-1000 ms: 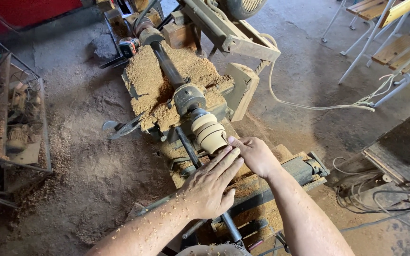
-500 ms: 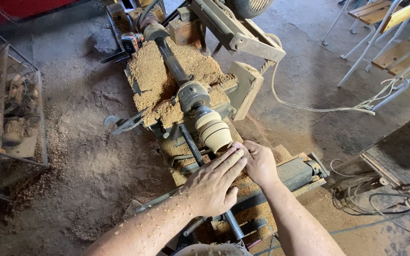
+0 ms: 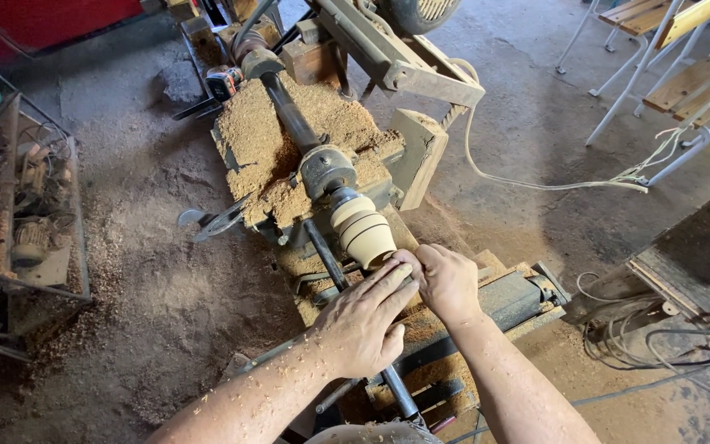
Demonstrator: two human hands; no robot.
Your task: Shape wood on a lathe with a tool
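Note:
A pale turned wooden piece, ringed and tapered, sits on the spindle of a wood lathe covered in sawdust. My left hand lies flat with fingers stretched toward the near end of the piece, its forearm speckled with shavings. My right hand is curled beside it, fingertips at the same end of the piece. What the fingers pinch there is hidden. A dark metal bar runs along the lathe under my left hand.
Sawdust heaps cover the lathe bed and the floor to the left. A wire rack of metal parts stands at the left. White cable and dark cables lie at the right, near wooden benches.
Both hands have stayed at the near end of the wooden piece. The view has shifted slightly, so the lathe sits a little lower in the frame.

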